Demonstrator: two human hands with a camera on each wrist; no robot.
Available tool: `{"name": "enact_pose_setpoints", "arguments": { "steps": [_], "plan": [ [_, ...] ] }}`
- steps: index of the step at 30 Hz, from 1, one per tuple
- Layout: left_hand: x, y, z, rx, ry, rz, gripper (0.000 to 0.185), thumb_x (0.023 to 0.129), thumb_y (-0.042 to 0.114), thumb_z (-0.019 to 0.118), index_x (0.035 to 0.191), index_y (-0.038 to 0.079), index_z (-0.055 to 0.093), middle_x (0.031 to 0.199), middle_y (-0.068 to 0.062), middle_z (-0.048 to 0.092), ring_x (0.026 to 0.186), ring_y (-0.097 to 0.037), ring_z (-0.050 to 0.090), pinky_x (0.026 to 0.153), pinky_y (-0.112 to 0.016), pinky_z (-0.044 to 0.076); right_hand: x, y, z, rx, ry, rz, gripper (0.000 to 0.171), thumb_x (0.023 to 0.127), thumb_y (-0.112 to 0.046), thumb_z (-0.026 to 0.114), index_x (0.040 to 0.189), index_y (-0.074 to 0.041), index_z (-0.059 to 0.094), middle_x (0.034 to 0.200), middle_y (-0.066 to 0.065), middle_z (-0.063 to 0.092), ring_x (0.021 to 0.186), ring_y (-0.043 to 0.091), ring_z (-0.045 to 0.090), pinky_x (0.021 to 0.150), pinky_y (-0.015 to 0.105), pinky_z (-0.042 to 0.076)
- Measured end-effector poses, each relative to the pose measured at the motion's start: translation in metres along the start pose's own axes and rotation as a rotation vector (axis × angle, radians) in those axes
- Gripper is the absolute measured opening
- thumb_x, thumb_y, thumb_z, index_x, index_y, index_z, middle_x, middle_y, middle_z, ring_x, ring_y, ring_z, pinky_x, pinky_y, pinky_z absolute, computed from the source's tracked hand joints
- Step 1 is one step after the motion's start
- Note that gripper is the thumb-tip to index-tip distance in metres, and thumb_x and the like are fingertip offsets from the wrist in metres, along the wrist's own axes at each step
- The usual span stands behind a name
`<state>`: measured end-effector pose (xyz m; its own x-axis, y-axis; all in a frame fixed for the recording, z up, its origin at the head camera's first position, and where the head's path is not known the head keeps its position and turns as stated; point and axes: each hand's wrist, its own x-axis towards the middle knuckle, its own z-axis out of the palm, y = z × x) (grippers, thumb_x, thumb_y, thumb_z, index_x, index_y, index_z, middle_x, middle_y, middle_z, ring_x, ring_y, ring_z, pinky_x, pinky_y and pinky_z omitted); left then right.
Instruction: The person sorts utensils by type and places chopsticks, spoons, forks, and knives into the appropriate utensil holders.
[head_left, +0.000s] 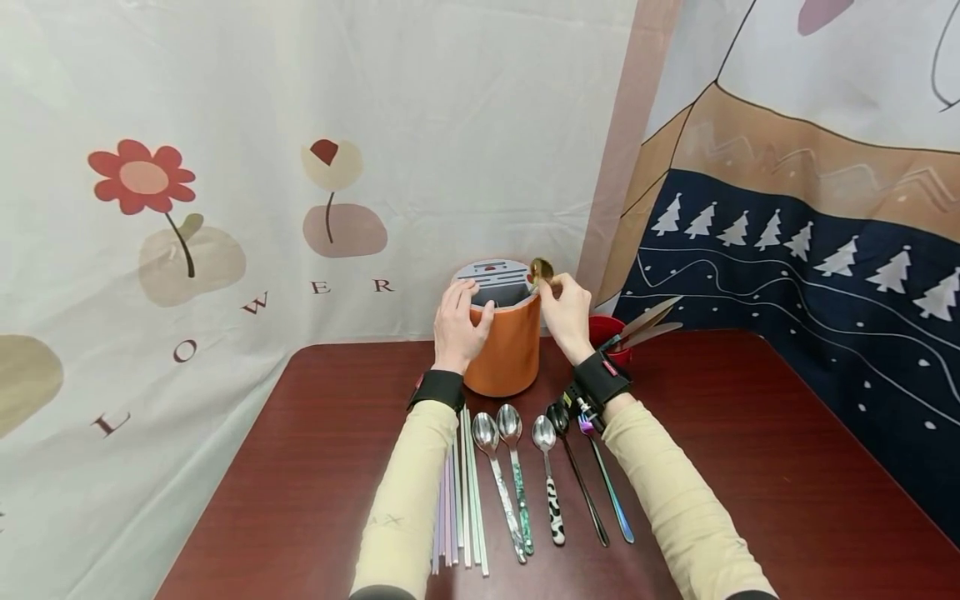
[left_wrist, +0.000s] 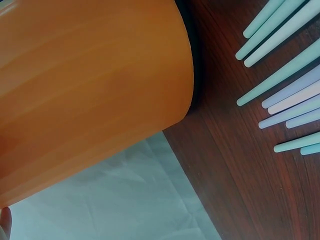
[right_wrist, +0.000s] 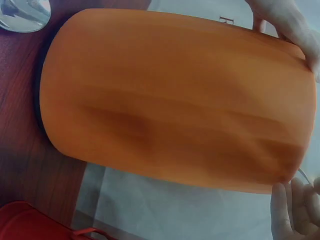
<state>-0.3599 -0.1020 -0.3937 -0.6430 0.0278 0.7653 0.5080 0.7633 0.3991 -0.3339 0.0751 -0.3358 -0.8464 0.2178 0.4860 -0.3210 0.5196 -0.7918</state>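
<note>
An orange cylindrical holder (head_left: 510, 346) with a grey slotted top stands at the far middle of the dark red table (head_left: 750, 467). My left hand (head_left: 459, 321) grips its upper left rim, thumb over the edge. My right hand (head_left: 564, 310) pinches a gold spoon (head_left: 542, 270) at the holder's right rim, bowl up. The holder's orange wall (left_wrist: 90, 90) fills the left wrist view and the same orange wall (right_wrist: 175, 100) fills the right wrist view, where fingertips (right_wrist: 287, 212) show at the lower right.
Pastel chopsticks (head_left: 461, 492) and several spoons (head_left: 517, 475) lie in a row near me, between my forearms. A red cup (head_left: 611, 333) with utensils stands right of the holder. Printed cloth backdrops hang close behind the table.
</note>
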Motion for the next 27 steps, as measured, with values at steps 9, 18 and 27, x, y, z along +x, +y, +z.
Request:
{"name": "enact_pose_setpoints", "arguments": {
  "steps": [9,18,27],
  "plan": [
    [-0.001,0.001,-0.001,0.014,-0.005,-0.008,0.051,0.091,0.043,0.046,0.121,0.005,0.061,0.130,-0.009,0.059,0.130,-0.023,0.047,0.108,-0.041,0.041,-0.014,0.010,-0.012,-0.016,-0.088,0.030,0.022,0.095,-0.022,0.056,0.098,-0.001,0.064,0.090,0.018,0.067,0.084,0.029,0.060,0.072,0.030,0.045],
    [0.000,0.002,-0.002,0.014,0.000,-0.007,0.049,0.092,0.041,0.048,0.120,0.004,0.062,0.129,-0.009,0.060,0.129,-0.024,0.048,0.107,-0.041,0.041,-0.052,0.033,-0.028,0.001,-0.173,0.100,0.020,0.095,-0.021,0.056,0.100,-0.003,0.063,0.094,0.019,0.071,0.079,0.030,0.068,0.070,0.028,0.057],
    [0.000,0.001,-0.001,0.005,0.006,-0.001,0.049,0.092,0.041,0.048,0.121,0.004,0.062,0.129,-0.009,0.060,0.129,-0.024,0.048,0.107,-0.042,0.041,-0.085,0.061,-0.044,-0.052,-0.200,0.112,0.019,0.093,-0.018,0.059,0.099,-0.001,0.064,0.090,0.021,0.071,0.077,0.032,0.068,0.061,0.015,0.051]
  ]
}}
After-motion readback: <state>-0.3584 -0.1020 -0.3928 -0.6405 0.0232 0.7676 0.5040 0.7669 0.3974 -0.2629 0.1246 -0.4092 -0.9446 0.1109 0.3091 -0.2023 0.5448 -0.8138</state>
